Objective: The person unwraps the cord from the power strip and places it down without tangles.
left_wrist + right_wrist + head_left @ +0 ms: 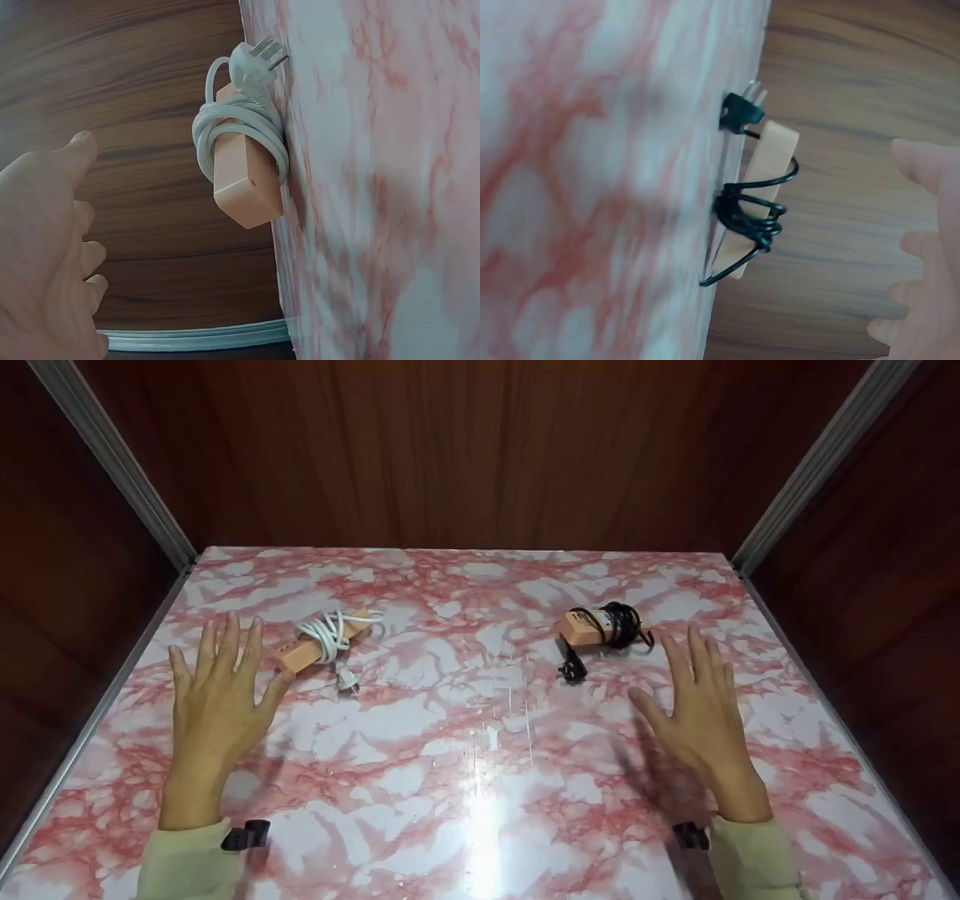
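Marbled tabletop (442, 675) (wood-grain wall (480, 450) behind) bears two power strips (324, 640) (606, 627)

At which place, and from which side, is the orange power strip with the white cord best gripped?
The power strip is probably best pinched across its bare near end, from the left and above: the white cord wraps the middle, the white plug lies to the right, and the left hand is nearby.

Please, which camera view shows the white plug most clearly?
The left wrist view: there the white plug is largest, with its metal pins distinct. The head view shows it smaller, near the orange power strip; the right wrist view does not show it.
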`<state>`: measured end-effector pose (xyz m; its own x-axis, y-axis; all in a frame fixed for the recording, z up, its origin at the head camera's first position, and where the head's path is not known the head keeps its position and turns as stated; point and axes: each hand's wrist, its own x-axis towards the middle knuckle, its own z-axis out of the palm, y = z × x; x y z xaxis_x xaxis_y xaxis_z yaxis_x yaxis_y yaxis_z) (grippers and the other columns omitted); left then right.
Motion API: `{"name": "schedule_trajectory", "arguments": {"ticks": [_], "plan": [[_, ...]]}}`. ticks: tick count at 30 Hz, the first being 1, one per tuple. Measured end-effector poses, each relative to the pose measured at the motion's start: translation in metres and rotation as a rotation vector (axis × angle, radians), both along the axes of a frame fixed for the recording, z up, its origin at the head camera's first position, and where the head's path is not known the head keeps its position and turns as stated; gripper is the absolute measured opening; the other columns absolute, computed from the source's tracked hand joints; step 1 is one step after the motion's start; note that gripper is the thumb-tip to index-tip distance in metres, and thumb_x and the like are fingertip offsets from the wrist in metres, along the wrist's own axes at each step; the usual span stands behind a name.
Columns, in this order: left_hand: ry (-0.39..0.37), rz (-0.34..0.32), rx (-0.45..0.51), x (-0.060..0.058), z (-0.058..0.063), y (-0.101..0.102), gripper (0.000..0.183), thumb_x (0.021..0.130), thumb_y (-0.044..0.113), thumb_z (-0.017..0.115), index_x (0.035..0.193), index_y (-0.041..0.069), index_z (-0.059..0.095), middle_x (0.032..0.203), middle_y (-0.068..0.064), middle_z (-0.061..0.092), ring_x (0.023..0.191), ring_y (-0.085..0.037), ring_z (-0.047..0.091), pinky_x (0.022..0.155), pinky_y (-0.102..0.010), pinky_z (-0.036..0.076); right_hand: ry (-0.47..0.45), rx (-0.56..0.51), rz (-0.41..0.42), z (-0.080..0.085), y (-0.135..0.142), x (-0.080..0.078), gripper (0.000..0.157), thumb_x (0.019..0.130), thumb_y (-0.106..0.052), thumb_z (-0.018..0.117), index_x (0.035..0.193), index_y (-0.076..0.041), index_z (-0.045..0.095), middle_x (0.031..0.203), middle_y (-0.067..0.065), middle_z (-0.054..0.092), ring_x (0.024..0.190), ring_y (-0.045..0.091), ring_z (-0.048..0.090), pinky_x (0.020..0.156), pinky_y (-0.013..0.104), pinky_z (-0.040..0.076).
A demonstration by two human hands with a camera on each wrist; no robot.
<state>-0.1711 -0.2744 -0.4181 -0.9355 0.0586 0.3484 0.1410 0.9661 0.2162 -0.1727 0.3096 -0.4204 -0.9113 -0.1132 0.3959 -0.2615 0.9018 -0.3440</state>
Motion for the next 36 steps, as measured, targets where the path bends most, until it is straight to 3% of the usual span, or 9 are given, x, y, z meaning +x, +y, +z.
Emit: {"name": "schedule_trajectory", "arguments": {"ticks": [4, 10, 14, 19, 22, 26, 27, 36], "plan": [[-0.018, -0.009, 0.014, -0.001, 0.005, 0.000, 0.079, 0.110, 0.055, 0.046, 0.171, 0.012, 0.018, 0.177, -0.019, 0.008, 0.164, -0.037, -0.005, 0.124, -0.071, -0.009, 0.004, -0.039, 0.028, 0.008, -0.007, -0.008, 0.081, 0.101, -0.041, 0.071, 0.168, -0.015, 0.032, 0.177, 0.018, 0.011, 0.159, 0.051, 0.013, 0.119, 0.077, 0.019], [-0.042, -0.017, 0.056, -0.003, 0.012, -0.001, 0.081, 0.110, 0.057, 0.044, 0.171, 0.013, 0.015, 0.178, -0.017, 0.004, 0.164, -0.039, -0.004, 0.126, -0.068, -0.009, -0.002, -0.112, 0.051, 0.021, -0.021, -0.025, 0.075, 0.102, -0.040, 0.070, 0.167, -0.023, 0.035, 0.177, 0.013, 0.016, 0.157, 0.049, 0.023, 0.099, 0.082, 0.039], [-0.042, -0.032, 0.085, -0.005, 0.014, -0.002, 0.081, 0.110, 0.057, 0.045, 0.171, 0.013, 0.014, 0.177, -0.019, 0.006, 0.164, -0.041, 0.000, 0.128, -0.066, -0.005, 0.029, -0.143, 0.098, 0.027, -0.031, -0.039, 0.072, 0.100, -0.033, 0.074, 0.163, -0.016, 0.042, 0.174, 0.017, 0.025, 0.152, 0.050, 0.033, 0.102, 0.078, 0.041], [-0.036, -0.046, 0.138, -0.006, 0.015, -0.005, 0.081, 0.109, 0.056, 0.047, 0.171, 0.014, 0.016, 0.177, -0.019, 0.010, 0.163, -0.043, 0.006, 0.126, -0.070, 0.008, 0.039, -0.191, 0.180, 0.034, -0.049, -0.057, 0.070, 0.099, -0.029, 0.077, 0.159, -0.012, 0.047, 0.168, 0.020, 0.034, 0.149, 0.048, 0.040, 0.111, 0.072, 0.039], [-0.041, -0.051, 0.165, -0.005, 0.018, -0.007, 0.080, 0.109, 0.057, 0.047, 0.171, 0.016, 0.017, 0.177, -0.018, 0.011, 0.162, -0.045, 0.011, 0.121, -0.075, 0.015, 0.025, -0.229, 0.236, 0.039, -0.062, -0.068, 0.068, 0.099, -0.028, 0.078, 0.158, -0.012, 0.049, 0.165, 0.019, 0.039, 0.138, 0.044, 0.052, 0.108, 0.064, 0.046], [-0.043, -0.066, 0.182, -0.009, 0.021, -0.007, 0.079, 0.109, 0.057, 0.048, 0.172, 0.019, 0.018, 0.177, -0.016, 0.013, 0.158, -0.051, 0.017, 0.116, -0.079, 0.020, -0.017, -0.333, 0.312, 0.043, -0.078, -0.081, 0.064, 0.100, -0.021, 0.077, 0.158, -0.014, 0.051, 0.161, 0.014, 0.044, 0.130, 0.034, 0.058, 0.104, 0.049, 0.054], [-0.043, -0.070, 0.181, -0.010, 0.022, -0.008, 0.079, 0.109, 0.057, 0.048, 0.172, 0.020, 0.018, 0.177, -0.016, 0.012, 0.158, -0.052, 0.019, 0.115, -0.080, 0.020, -0.028, -0.362, 0.330, 0.043, -0.082, -0.084, 0.063, 0.100, -0.020, 0.076, 0.158, -0.015, 0.051, 0.160, 0.013, 0.045, 0.137, 0.033, 0.055, 0.106, 0.047, 0.054], [-0.040, -0.089, 0.193, -0.011, 0.026, -0.013, 0.077, 0.109, 0.053, 0.051, 0.172, 0.023, 0.018, 0.177, -0.017, 0.016, 0.153, -0.057, 0.024, 0.114, -0.080, 0.023, -0.166, -0.509, 0.420, 0.040, -0.121, -0.112, 0.061, 0.100, -0.017, 0.076, 0.156, -0.017, 0.052, 0.154, 0.012, 0.050, 0.137, 0.033, 0.056, 0.111, 0.044, 0.051]]}}
